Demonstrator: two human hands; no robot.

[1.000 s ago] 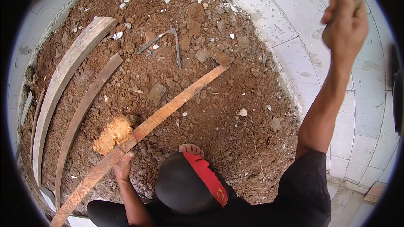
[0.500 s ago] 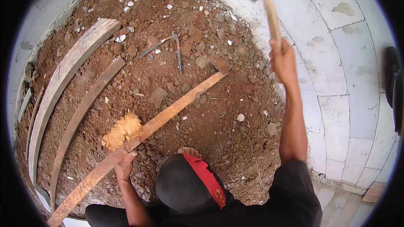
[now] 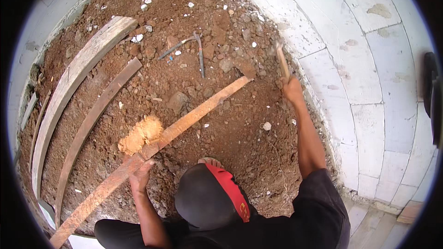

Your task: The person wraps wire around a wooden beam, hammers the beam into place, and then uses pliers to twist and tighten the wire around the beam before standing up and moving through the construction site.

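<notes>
A long reddish wooden plank [image 3: 194, 115] lies slantwise across the brown soil. My left hand [image 3: 140, 176] presses on its near part, beside a pale orange patch of dirt [image 3: 138, 133]. My right hand [image 3: 293, 91] grips the wooden handle of a hammer [image 3: 281, 62], which is down low near the plank's far end, close to the white block wall. The hammer's head is blurred against the soil. My black cap with a red brim [image 3: 207, 198] fills the lower middle.
Two curved grey planks [image 3: 78, 74] [image 3: 97, 115] lie on the soil at the left. A bent metal rod [image 3: 199, 53] and loose stones [image 3: 177, 101] sit beyond the plank. A white block wall [image 3: 369, 64] borders the right side.
My right arm swung the hammer down from high on the right to just above the soil by the plank's far end. My left hand stayed on the plank.
</notes>
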